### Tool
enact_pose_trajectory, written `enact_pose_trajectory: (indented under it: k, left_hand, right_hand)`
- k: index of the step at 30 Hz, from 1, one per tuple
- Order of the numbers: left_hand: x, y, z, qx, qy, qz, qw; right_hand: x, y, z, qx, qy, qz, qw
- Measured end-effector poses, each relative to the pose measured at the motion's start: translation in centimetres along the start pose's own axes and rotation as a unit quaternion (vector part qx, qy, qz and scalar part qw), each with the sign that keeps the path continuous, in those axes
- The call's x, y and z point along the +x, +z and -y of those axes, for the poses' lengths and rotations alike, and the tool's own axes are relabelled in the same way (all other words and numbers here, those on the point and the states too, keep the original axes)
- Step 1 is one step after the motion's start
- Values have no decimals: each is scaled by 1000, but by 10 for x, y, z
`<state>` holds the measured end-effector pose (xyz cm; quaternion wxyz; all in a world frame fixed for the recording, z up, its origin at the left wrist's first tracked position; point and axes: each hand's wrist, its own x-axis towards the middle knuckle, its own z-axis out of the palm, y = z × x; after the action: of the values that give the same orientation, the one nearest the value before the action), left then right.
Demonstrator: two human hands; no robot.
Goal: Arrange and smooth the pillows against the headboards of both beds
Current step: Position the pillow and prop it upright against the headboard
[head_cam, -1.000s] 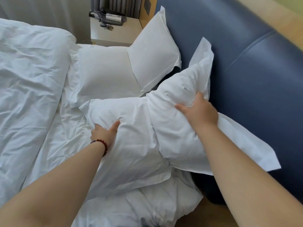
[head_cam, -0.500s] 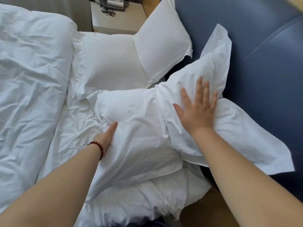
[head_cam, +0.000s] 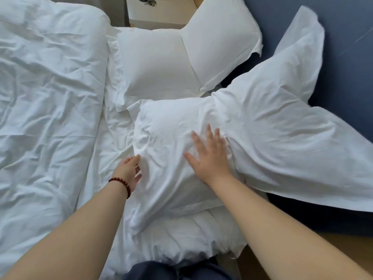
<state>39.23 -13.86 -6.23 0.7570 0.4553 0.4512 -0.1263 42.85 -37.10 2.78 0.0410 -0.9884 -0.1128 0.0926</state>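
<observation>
Four pillows (head_cam: pixel 157 63) are at the blue headboard (head_cam: pixel 347 57): far two look neat, near two are creased, & 2nd bed is not in view, so approx. half is left. Right hand (head_cam: pixel 210 156), fingers straight & spread, presses the near flat pillow (head_cam: pixel 167 138); left hand (head_cam: pixel 129 170), loosely open, touches its left edge, holding nothing.

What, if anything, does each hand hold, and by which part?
Nothing is clearly held. The right hand lies flat on the near pillow; the left hand only touches its left edge.
</observation>
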Motion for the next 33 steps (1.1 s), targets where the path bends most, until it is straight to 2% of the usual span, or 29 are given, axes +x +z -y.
enact_pose_trajectory:
  k: [2, 4, 5, 7, 9, 11, 13, 15, 17, 18, 21, 22, 24, 26, 27, 28, 30, 31, 33]
  left_hand:
    - [3, -16, -7, -26, 48, -60, 997]
    - [8, -31, -9, 34, 91, -139, 986]
    - [6, -35, -8, 60, 101, -149, 982]
    - [-1, -37, 2, 93, 83, -110, 986]
    - [-4, -41, 22, 111, 4, -4, 994]
    - [-10, -50, 41, 98, -27, 54, 993]
    - [-14, -59, 50, 70, 0, 10, 998]
    - [-17, -66, 51, 102, 55, -67, 991]
    - [-25, -64, 48, 141, 107, -112, 978]
    - [-28, -63, 49, 135, 106, -100, 980]
    - [-43, -61, 64, 123, 21, 1, 992]
    - [-47, -65, 76, 126, -13, 43, 991]
    - [-50, -80, 103, 181, -56, 75, 979]
    - [-61, -89, 112, 195, -15, 42, 980]
    - [-65, -91, 112, 183, 13, 23, 983]
    - [-67, -91, 109, 174, 34, 8, 984]
    - [-72, -88, 99, 171, 65, 5, 983]
    - [-73, -86, 96, 177, 74, 10, 981]
    - [-72, -85, 98, 192, 44, 19, 980]
  right_hand:
    - [-5, 22, 23, 34, -32, -11, 999]
    - [-8, 47, 28, -9, -35, -10, 999]
    - [-9, 57, 26, -25, -35, -28, 999]
    - [-10, 66, 23, -37, -31, -73, 996]
    - [-12, 69, 26, -38, -21, -86, 995]
    - [-21, 73, 32, -34, -15, -96, 995]
    - [-35, 79, 35, -33, -20, -100, 994]
    - [-52, 88, 29, -29, -41, -89, 995]
    - [-71, 96, 22, -23, -57, -70, 996]
    - [-81, 98, 19, -13, -54, -61, 997]
    - [-115, 102, 17, 66, -10, -32, 997]
    - [-126, 102, 20, 112, 9, -7, 994]
    - [-144, 106, 21, 230, 46, 25, 972]
    - [-153, 114, 16, 342, 133, 14, 930]
    - [-152, 116, 14, 393, 211, 19, 895]
    - [-149, 118, 13, 459, 299, 27, 836]
    - [-141, 121, 15, 617, 442, 50, 650]
    - [-135, 120, 17, 676, 473, 55, 563]
    - [-122, 125, 21, 748, 480, 51, 456]
